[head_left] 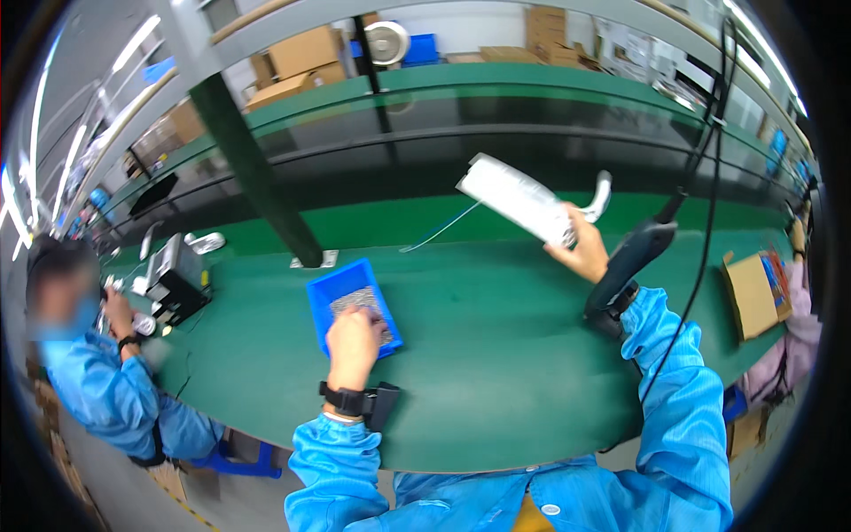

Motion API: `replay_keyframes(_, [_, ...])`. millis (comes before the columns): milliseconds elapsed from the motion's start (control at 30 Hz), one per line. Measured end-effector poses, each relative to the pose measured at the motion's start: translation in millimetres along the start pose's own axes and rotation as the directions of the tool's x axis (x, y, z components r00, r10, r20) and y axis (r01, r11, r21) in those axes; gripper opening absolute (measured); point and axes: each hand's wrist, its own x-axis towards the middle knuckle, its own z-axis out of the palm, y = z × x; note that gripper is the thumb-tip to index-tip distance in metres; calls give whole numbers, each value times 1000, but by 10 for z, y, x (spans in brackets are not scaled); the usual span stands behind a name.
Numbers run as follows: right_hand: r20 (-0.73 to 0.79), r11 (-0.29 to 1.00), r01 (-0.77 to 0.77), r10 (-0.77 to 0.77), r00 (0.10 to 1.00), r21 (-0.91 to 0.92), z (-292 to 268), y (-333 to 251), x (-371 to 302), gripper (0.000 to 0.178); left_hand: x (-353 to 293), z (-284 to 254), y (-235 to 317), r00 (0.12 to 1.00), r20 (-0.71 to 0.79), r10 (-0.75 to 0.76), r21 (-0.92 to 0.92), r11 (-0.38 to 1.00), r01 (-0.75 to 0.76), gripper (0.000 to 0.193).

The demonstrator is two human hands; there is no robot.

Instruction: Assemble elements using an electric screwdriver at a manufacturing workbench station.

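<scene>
One blue parts bin [352, 306] of many small screws, one white flat part [519, 199], one hanging electric screwdriver [631, 257], two hands [353, 344] [585, 253].

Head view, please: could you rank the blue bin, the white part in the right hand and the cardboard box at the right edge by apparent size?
1. White part, held raised nearer the camera, so unsure.
2. Blue bin, close behind.
3. Cardboard box, shrunk by the fisheye rim.

Blue bin [321, 293] of small screws, white flat part [517, 199] — held aloft, tilted
</scene>
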Motion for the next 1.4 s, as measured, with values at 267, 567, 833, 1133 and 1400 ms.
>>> replay_keyframes(267, [-123, 888, -362, 341, 932, -283, 695, 771, 420, 66, -31, 177, -98, 976, -191, 106, 14, 994, -106, 8])
replay_keyframes(567, [-93, 913, -408, 407, 909, 11, 604, 1034, 143, 82, -42, 54, 11, 980, -186, 64, -20, 997, -69, 12])
replay_keyframes(833, [-351, 763, -284, 549, 758, 581, 389, 1232, -162, 11, 26, 116, -28, 932, -317, 176, 11, 983, -182, 13])
replay_keyframes(1133, [-134, 699, -420, 589, 797, 579, 386, 1197, -147, 17, 5, 31, 45, 913, -358, 195, 7, 979, -206, 14])
replay_keyframes(1400, [-69, 684, -498, 622, 780, 534, 429, 1175, -151, 16, -42, -109, 55, 883, -435, 176, 15, 982, -188, 12])
